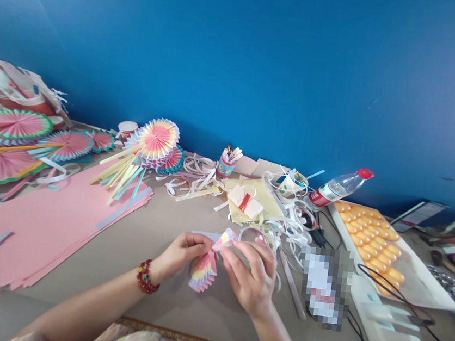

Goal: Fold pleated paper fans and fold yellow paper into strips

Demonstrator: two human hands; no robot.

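A pleated paper piece [202, 273], banded in pink, yellow and lilac, is held above the table [165, 212], low and near the centre of the view, its two fanned ends spread toward one and seven o'clock. Its narrow waist is pinched at nine o'clock by the left hand [179, 255], thumb and fingers closed on it; at three o'clock, the upper fan is gripped between the thumb and fingertips of the right hand [252, 274], though how firmly cannot be told. From the piece, pink sheets [53, 222] are stacked at nine o'clock, and pleated rosettes [160, 139] are gathered at eleven. A pen cup [227, 166] is seen at twelve, a bundle [245, 202] tied in red at one. A red-capped bottle [342, 188] is tilted at two, and a white tray [424, 280] bearing orange rounded pieces [368, 236] is set at three.
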